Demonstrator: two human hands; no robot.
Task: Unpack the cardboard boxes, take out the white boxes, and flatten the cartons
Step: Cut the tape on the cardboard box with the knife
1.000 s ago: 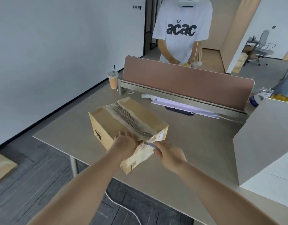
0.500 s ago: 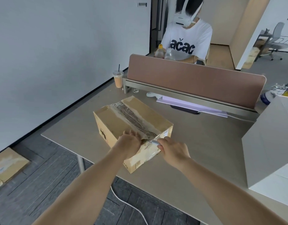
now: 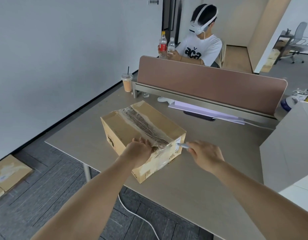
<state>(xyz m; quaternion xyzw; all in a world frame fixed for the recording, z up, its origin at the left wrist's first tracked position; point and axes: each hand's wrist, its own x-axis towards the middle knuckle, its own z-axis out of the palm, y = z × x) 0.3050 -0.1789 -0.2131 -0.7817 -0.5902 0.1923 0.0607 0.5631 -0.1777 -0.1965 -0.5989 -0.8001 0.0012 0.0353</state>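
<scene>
On the beige table [image 3: 210, 179], near its front-left corner, sits the sealed cardboard box [image 3: 142, 134], its top seam covered by torn, crinkled clear tape. Left hand [image 3: 139, 149] rests palm-down, fingers spread, on the near top edge of the box, while the right hand [image 3: 206, 154], just beside the box's right corner, is closed around a slim grey tool [image 3: 182, 145], probably a utility knife, whose tip touches the taped end face. Beyond the brown desk divider [image 3: 210, 87], a person in a white T-shirt [image 3: 201, 47] sits holding two bottles.
</scene>
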